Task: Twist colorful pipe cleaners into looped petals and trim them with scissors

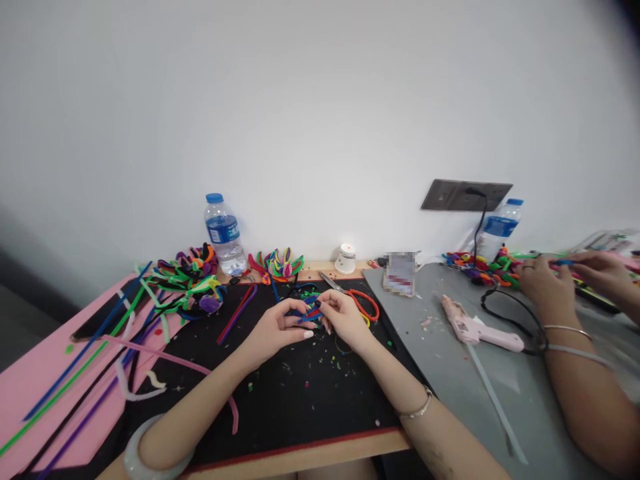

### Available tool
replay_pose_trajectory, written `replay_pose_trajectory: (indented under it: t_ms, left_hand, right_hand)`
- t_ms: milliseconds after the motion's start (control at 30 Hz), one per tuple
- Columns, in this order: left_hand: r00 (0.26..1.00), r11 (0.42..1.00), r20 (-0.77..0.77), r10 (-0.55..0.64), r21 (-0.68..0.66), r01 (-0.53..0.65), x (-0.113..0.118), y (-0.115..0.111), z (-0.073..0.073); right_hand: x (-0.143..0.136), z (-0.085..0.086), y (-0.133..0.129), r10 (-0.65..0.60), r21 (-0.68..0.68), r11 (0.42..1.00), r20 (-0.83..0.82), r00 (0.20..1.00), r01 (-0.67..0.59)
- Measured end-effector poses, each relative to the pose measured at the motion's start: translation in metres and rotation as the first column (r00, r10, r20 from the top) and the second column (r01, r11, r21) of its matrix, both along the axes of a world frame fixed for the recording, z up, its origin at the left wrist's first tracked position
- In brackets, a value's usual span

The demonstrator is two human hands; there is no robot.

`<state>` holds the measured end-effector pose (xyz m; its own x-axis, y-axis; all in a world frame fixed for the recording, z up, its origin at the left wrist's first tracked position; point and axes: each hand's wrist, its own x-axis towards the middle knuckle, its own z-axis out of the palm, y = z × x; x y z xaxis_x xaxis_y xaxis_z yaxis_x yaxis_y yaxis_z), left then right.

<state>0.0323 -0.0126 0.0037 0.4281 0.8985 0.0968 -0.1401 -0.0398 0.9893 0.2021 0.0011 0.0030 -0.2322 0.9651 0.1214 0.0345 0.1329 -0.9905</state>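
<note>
Over the black mat [300, 413], my left hand [280, 328] and my right hand [345, 321] meet, fingers pinched on a blue pipe cleaner [309, 316]. Some of it is hidden behind the fingertips. Just behind my right hand lie scissors with orange handles [370, 303], blades pointing to the wall. More green and blue pipe cleaner pieces [311, 293] rest right behind my fingers. To the left of my hands is a folded red and purple pipe cleaner [237, 313]. Small coloured scraps are scattered on the mat.
Long pipe cleaners [75, 373] lie across pink sheets [30, 373] at left. Bundles of bent pipe cleaners [187, 273] and a water bottle [223, 233] stand by the wall, near a white cup [345, 259]. At right are a pink glue gun [480, 331] and another person's hands [550, 287].
</note>
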Motion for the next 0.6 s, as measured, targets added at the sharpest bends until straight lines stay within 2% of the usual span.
replay_pose_trajectory:
  t_ms: [100, 200, 400, 600]
  left_hand:
    - [0.996, 0.997, -0.092, 0.013, -0.075, -0.019, 0.0023, -0.0009, -0.0015]
    - [0.984, 0.997, -0.176, -0.012, -0.078, -0.002, 0.0037, -0.0011, -0.0035]
    - [0.976, 0.998, -0.209, 0.059, -0.001, -0.061, 0.0036, -0.0016, -0.0043]
    - [0.946, 0.977, -0.275, 0.172, 0.169, -0.129, 0.0032, -0.0065, 0.0]
  right_hand:
    - [0.0007, 0.0024, -0.0027, -0.04, 0.091, 0.995, 0.065, 0.997, 0.034]
    - [-0.0008, 0.0046, -0.0058, -0.024, 0.121, 0.993, 0.074, 0.997, 0.015]
    - [-0.0025, 0.0027, -0.0056, 0.033, 0.059, 0.998, 0.067, 0.997, -0.037]
    - [-0.0044, -0.0016, -0.0041, 0.061, -0.017, 0.998, 0.057, 0.997, -0.06]
